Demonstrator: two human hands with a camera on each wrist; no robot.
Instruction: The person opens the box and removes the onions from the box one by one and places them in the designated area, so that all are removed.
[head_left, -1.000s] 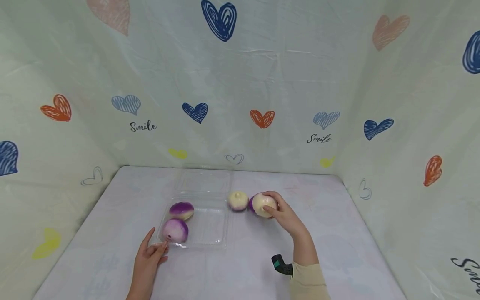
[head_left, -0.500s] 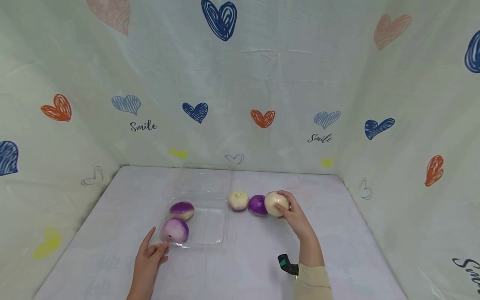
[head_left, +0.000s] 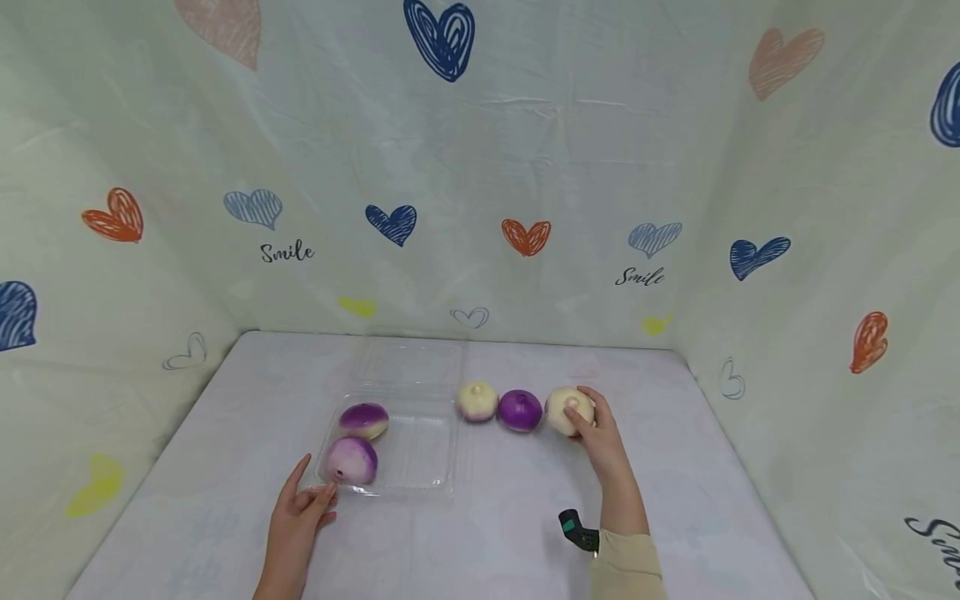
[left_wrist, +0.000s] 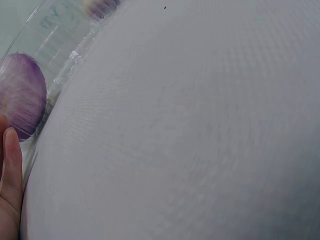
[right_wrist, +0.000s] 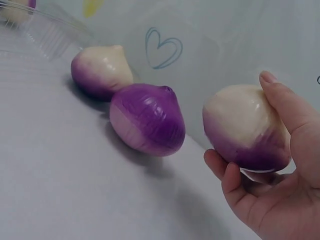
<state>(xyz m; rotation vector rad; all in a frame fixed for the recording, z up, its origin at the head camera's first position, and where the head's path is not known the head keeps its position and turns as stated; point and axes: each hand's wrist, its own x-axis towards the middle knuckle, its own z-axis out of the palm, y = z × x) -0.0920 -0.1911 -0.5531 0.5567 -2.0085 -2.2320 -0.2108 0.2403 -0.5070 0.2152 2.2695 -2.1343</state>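
Note:
In the head view my right hand [head_left: 601,439] grips a white-and-purple onion [head_left: 567,411] on the right, thumb on the near side. Shown closer in the right wrist view, the held onion [right_wrist: 245,127] is pale above and purple below, with fingers beneath it. Left of it rest a deep purple onion [head_left: 520,411] and a pale onion [head_left: 477,402], side by side on the table. My left hand [head_left: 297,512] touches the near left corner of a clear plastic container [head_left: 420,485], one finger extended. Inside its left half lie two onions, one behind [head_left: 363,422], one in front [head_left: 351,461].
The container's clear lid [head_left: 408,364] stands folded open behind its base. A white cloth covers the table [head_left: 465,550]. Pale curtains [head_left: 480,150] printed with hearts hang behind and at both sides. A black device [head_left: 577,531] sits at my right wrist.
My right hand has carried its onion to the right, away from the purple one, which now shows fully. The left hand and the container have stayed still.

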